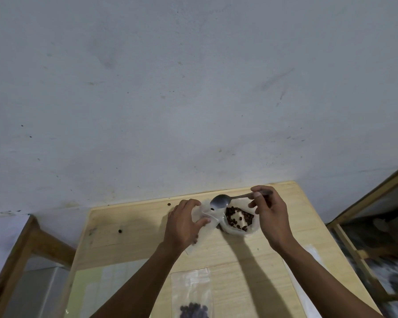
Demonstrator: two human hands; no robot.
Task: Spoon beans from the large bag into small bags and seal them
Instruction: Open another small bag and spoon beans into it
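Right hand (270, 216) pinches a dull metal spoon (218, 201); left hand (184, 222) apparently pinches a crinkled clear small bag (207, 214) on the pale wooden bench (129, 237).

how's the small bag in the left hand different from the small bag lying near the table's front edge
The small bag in the left hand is gripped by the left hand, held up, mouth open under the spoon. The front small bag lies flat on the table, untouched, beans pooled at its near end. Both are clear plastic.
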